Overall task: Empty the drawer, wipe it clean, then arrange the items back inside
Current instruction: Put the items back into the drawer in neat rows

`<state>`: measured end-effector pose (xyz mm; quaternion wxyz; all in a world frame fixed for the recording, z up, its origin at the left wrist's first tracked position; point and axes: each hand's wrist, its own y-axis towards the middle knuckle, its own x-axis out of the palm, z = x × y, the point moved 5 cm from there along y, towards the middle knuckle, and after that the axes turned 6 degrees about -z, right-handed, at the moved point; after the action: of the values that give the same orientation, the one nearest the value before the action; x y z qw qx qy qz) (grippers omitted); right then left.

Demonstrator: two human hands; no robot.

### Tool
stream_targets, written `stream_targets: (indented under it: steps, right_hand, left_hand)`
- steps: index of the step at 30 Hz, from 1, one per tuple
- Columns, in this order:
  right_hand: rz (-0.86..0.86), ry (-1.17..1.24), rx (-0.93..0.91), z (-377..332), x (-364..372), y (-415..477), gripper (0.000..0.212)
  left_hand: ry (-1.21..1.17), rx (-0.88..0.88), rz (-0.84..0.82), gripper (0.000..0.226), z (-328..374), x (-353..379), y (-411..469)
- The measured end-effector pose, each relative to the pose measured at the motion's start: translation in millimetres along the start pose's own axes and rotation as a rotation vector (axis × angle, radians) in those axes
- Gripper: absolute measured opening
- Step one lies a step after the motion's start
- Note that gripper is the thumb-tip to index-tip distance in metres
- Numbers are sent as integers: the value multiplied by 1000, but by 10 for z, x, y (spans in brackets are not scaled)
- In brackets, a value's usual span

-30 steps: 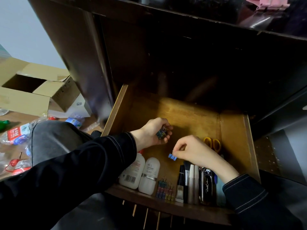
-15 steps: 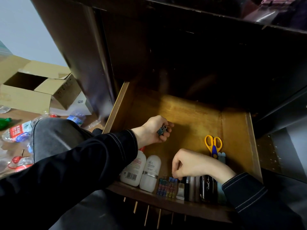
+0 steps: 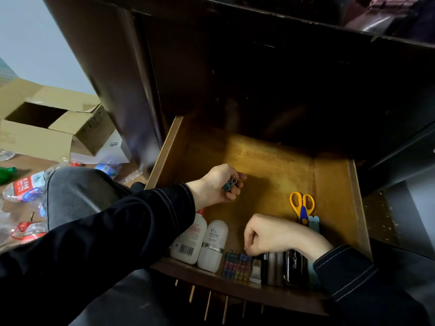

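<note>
Since half a second ago little has changed: our left hand (image 3: 215, 187) still grips small binder clips (image 3: 229, 184); our right hand (image 3: 270, 235), fingers curled, stays at the coloured clip row (image 3: 235, 264) in the open wooden drawer (image 3: 334, 184); we cannot tell what it holds.

drawer (image 3: 270, 165) back bare, bottles (image 3: 200, 241) crowding front

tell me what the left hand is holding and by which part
The left hand holds small binder clips bunched in its curled fingers; the exact grip point is hidden.

A lived-in home room — dark wooden cabinet (image 3: 211, 74), open cardboard box (image 3: 47, 128), plastic bottles (image 3: 23, 187) littering the floor.
</note>
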<state>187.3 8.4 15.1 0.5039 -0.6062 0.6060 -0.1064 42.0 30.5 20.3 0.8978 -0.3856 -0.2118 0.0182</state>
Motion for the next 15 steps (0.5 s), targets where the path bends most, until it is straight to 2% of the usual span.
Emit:
stream_targets:
  steps: [15]
  right_hand:
    - [10, 1, -37, -92, 30, 6, 9]
  left_hand:
    - [3, -6, -10, 18, 3, 1, 19]
